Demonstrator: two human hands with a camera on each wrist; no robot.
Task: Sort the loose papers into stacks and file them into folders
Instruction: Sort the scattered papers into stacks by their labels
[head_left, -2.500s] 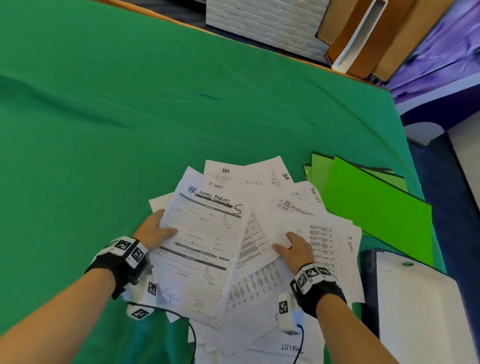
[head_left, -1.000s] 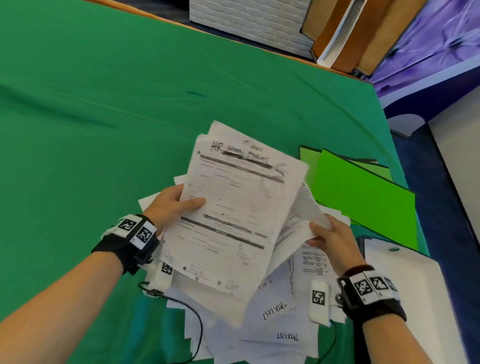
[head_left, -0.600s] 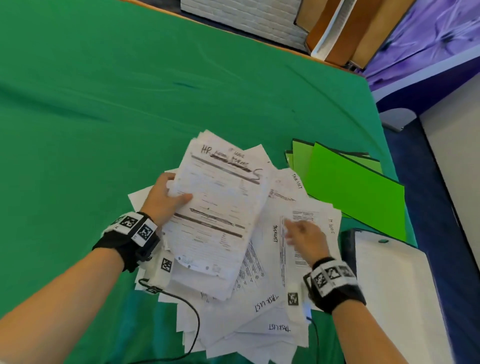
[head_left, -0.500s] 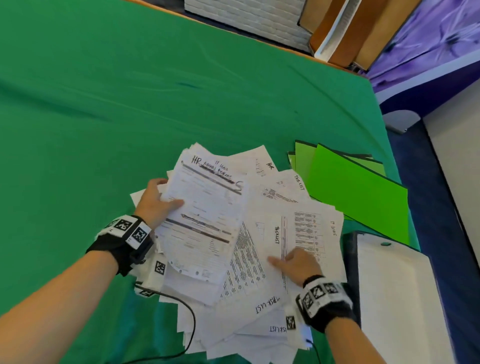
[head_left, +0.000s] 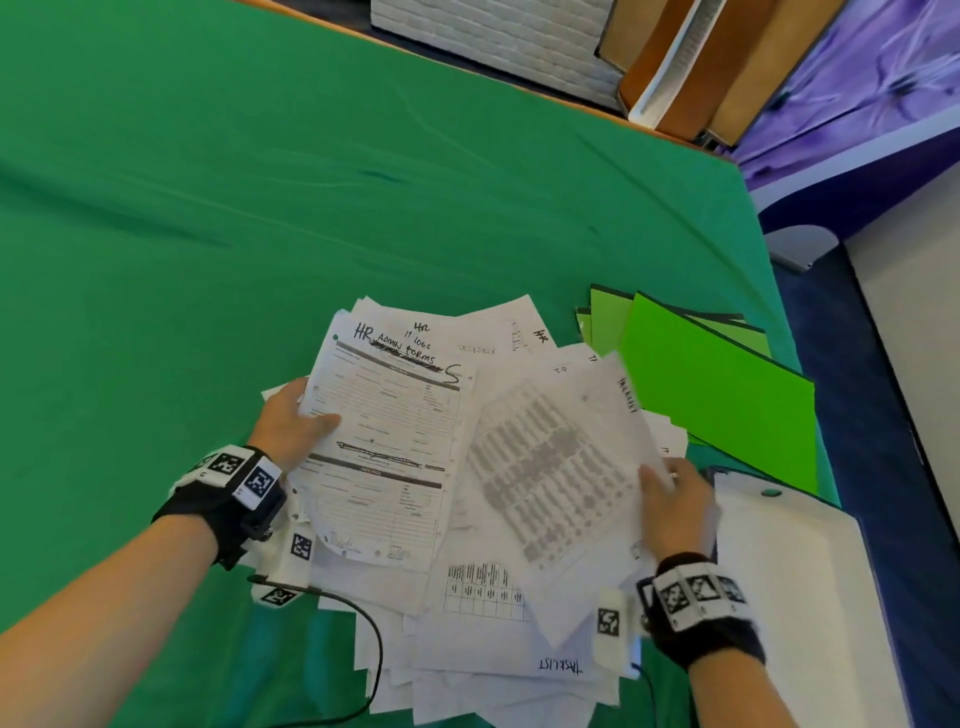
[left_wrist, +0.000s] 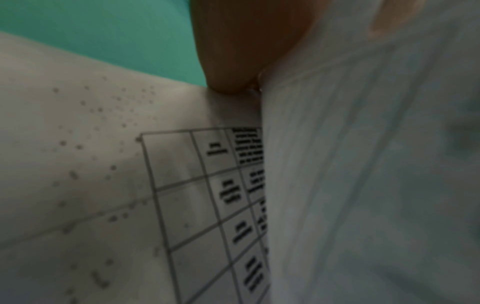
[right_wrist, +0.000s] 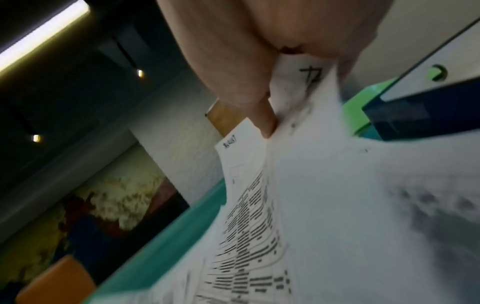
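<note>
The surface (head_left: 218, 218) is draped in green cloth; a brick-patterned wall (head_left: 493, 31) is seen beyond. The papers (head_left: 467, 639) are heaped by green folders (head_left: 711, 389) — "HR ADMIN FORMS" tops the form (head_left: 384, 441) gripped by the left hand (head_left: 291, 431); a lifted sheet (head_left: 556, 478) is pinched by the right hand (head_left: 672, 506). "TASKLIST" is written elsewhere.

The right hand (right_wrist: 259, 61) pinches the corner of a printed sheet (right_wrist: 324, 205), thumb and fingers closed on its edge beside a handwritten mark. The sheet carries rows of dark printed lines, blurred, perhaps a table. Beyond it lie the green tablecloth (right_wrist: 166, 257), a bright green folder (right_wrist: 355, 111) and a dark blue binder (right_wrist: 420, 115).
</note>
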